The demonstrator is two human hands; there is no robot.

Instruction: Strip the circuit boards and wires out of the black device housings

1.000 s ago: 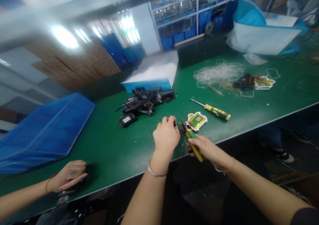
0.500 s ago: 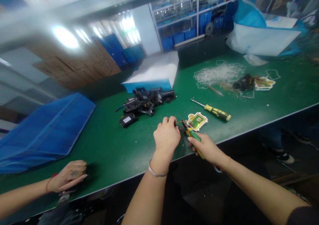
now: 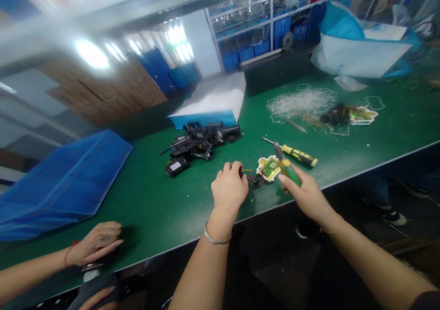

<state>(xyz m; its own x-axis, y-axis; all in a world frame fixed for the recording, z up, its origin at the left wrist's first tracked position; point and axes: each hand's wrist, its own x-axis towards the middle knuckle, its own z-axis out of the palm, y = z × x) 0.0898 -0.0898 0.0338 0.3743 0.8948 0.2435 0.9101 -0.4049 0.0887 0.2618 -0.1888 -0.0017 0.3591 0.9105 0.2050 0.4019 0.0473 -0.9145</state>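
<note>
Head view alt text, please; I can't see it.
A person's right hand holds pliers by a circuit board on a green table; the left hand grips a mostly hidden dark part. A screwdriver and black parts lie beyond.

Smooth green counter (image 3: 158, 209) with a soft sheen, plastic and metal on top.
The pliers (image 3: 291, 175) pair dark metal with green and yellow plastic-looking grips; the screwdriver (image 3: 298, 155) has a shiny metal shaft and a plastic-looking handle. The wires (image 3: 256, 180) look plastic-coated, the case (image 3: 270, 180) white plastic. The black parts (image 3: 197, 140) are dark plastic with glossy highlights, the boxes (image 3: 103, 81) matt brown cardboard, the bag (image 3: 350, 83) thin, crinkled plastic.
</note>
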